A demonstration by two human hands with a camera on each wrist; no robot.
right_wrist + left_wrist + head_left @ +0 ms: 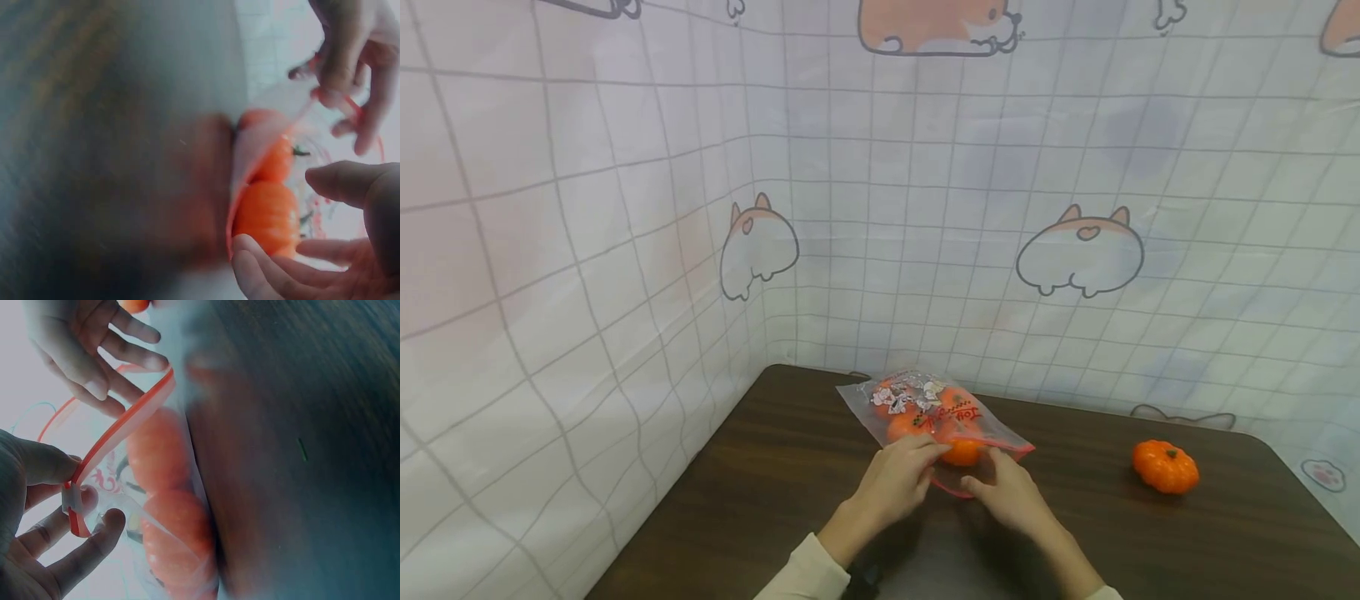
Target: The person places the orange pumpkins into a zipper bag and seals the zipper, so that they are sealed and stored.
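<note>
A clear zip bag (867, 408) with a red-edged mouth and printed cartoon figures lies on the table, its mouth toward me. Several small orange pumpkins (267, 212) sit inside it. My left hand (891, 483) pinches the bag's red rim by its white slider (70, 499), between thumb and fingers. On the other side of the mouth is my right hand (1017, 498), its fingers spread and loosely bent, with fingertips (245, 247) at the rim beside the nearest pumpkin. Nothing shows in the right hand's grip.
Another small orange pumpkin (1165, 467) stands on the dark wood table (1097, 517), off to the right of the bag. Behind and to the left hangs a white grid-patterned cloth (910, 208) with cartoon dogs. A small green sliver (302, 450) lies on the table.
</note>
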